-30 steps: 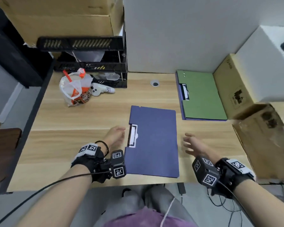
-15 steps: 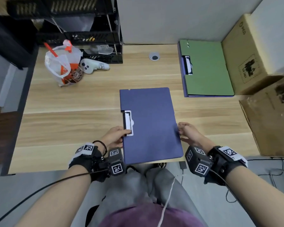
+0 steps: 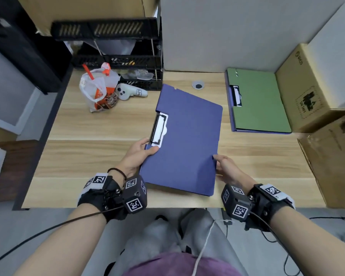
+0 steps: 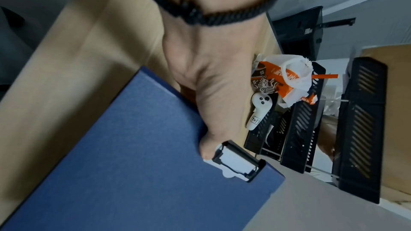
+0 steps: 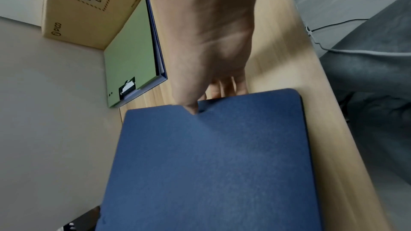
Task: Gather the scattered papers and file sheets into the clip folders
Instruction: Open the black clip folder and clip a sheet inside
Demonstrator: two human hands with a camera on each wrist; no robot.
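Note:
A closed blue clip folder (image 3: 185, 142) is raised off the wooden desk (image 3: 88, 152), tilted, with its black-and-white clip (image 3: 158, 128) on the left edge. My left hand (image 3: 141, 152) grips that left edge just below the clip, thumb on top (image 4: 206, 148). My right hand (image 3: 220, 165) pinches the folder's right edge, thumb on the cover (image 5: 191, 108) and fingers underneath. The folder (image 5: 211, 164) fills the lower right wrist view. A green clip folder (image 3: 257, 100) lies closed on a blue one at the back right. No loose papers show.
Black stacked letter trays (image 3: 116, 56) stand at the back left, with a plastic bag holding a drink cup (image 3: 98, 90) and a white controller (image 3: 127, 92) in front. Cardboard boxes (image 3: 307, 86) line the right side. A cable hole (image 3: 197, 85) sits near the wall.
Both hands took hold of the blue folder at its side edges and lifted it from flat on the desk, swinging its far end up and away.

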